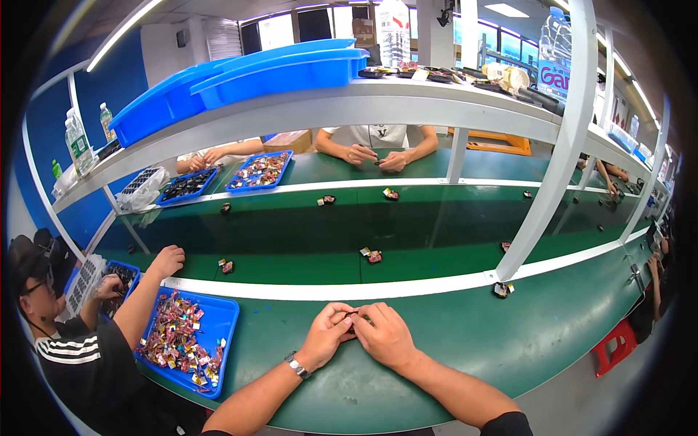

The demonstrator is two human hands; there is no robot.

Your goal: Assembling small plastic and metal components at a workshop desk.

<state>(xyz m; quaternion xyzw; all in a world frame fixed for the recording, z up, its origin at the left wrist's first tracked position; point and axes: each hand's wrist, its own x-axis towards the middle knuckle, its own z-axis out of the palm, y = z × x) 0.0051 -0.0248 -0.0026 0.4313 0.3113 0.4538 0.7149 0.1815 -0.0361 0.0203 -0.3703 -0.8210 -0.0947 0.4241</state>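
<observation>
My left hand [325, 338] and my right hand [385, 338] meet over the green worktop in front of me. Fingertips of both are pinched together on a small dark part [352, 325], mostly hidden by the fingers, so its kind cannot be made out. A metal-banded watch [297, 365] is on my left wrist. To the left of my arms lies a blue tray [231, 336] heaped with small reddish pieces with yellow and white bits [178, 338]. Right of my hands, a small dark piece with a yellow-white tag [502, 290] lies near the white rail.
Beyond the white rail [349, 289], a green conveyor belt [436, 263] carries scattered small pieces [371, 255]. A slanted white post [550, 167] and an overhead shelf [407, 98] frame the view. At left, a co-worker [80, 356] reaches toward the belt; another person's hands [378, 157] work opposite.
</observation>
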